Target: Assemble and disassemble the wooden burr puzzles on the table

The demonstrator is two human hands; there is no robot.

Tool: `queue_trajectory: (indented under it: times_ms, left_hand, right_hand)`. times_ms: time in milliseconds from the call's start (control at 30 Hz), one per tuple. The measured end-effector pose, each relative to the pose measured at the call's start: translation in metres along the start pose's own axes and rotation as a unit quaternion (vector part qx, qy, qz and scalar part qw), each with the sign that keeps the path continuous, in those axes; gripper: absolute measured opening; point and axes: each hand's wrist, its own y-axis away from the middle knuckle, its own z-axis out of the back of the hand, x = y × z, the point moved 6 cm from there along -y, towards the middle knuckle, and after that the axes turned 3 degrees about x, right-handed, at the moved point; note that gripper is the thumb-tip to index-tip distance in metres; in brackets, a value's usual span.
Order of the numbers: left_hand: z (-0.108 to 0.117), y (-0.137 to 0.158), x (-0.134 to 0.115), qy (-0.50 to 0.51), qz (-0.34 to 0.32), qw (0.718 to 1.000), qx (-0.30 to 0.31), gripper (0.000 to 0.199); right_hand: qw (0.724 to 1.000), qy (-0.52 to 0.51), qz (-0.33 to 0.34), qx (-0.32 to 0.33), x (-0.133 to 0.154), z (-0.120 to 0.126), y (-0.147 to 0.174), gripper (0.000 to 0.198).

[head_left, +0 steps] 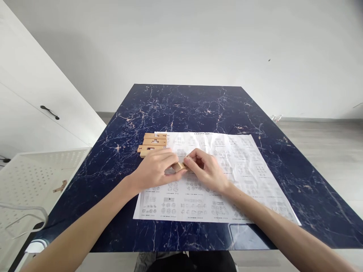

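Note:
My left hand [157, 168] is closed around a small light-wood puzzle piece [178, 166], its thumb along the near side. My right hand [208, 170] pinches at the right end of that piece, thumb and forefinger together; the fingers hide much of it. Both hands are over a creased white instruction sheet [195, 213] printed with rows of small diagrams. Just beyond my left hand several notched wooden puzzle pieces [154, 142] lie side by side at the sheet's far left corner. Some carry printed numbers.
The blue marbled table [181, 109] reaches toward a pale wall. A dark glossy flat thing [248, 237] lies at the near edge, partly under the sheet. At left are a white cabinet [34, 87], a perforated white surface [34, 177] with a wooden piece [60, 186], and a pale cable [28, 207].

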Motion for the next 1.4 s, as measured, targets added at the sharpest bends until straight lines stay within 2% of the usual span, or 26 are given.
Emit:
queue_trajectory:
  times_ms: [133,333,533,667,800,1067,1200,1333,1400]
  left_hand:
    - [-0.001,0.001,-0.016,-0.118,-0.107,0.987,-0.033,0.031]
    - [-0.003,0.001,-0.024,-0.186,-0.155,0.970,-0.026,0.031]
    - [-0.009,-0.003,-0.031,-0.245,-0.165,0.955,-0.026,0.036]
    - [-0.014,-0.006,-0.034,-0.248,-0.154,0.956,-0.014,0.033]
    - [-0.017,-0.006,-0.036,-0.256,-0.138,0.957,0.000,0.031]
    - [-0.019,-0.012,-0.049,-0.311,-0.122,0.942,-0.022,0.028]
    - [-0.020,-0.021,-0.054,-0.341,-0.110,0.934,0.004,0.027]
    - [-0.030,-0.025,-0.064,-0.362,-0.151,0.919,0.049,0.023]
    - [-0.035,-0.025,-0.069,-0.352,-0.160,0.920,0.056,0.021]
  right_hand:
    - [0.999,0.001,-0.024,-0.028,-0.002,-0.001,-0.001,0.030]
    - [0.997,-0.025,-0.055,-0.044,-0.005,-0.001,-0.003,0.035]
    - [0.993,-0.019,-0.081,-0.084,-0.009,0.000,-0.005,0.034]
    - [0.992,-0.018,-0.074,-0.103,-0.008,0.001,-0.006,0.033]
    - [0.990,-0.048,-0.091,-0.099,-0.009,0.003,-0.007,0.032]
    - [0.982,-0.115,-0.108,-0.100,-0.015,0.006,-0.010,0.034]
    - [0.975,-0.157,-0.119,-0.107,-0.019,0.008,-0.013,0.035]
    - [0.962,-0.209,-0.134,-0.110,-0.019,0.015,-0.016,0.033]
    - [0.957,-0.230,-0.135,-0.115,-0.018,0.020,-0.017,0.031]
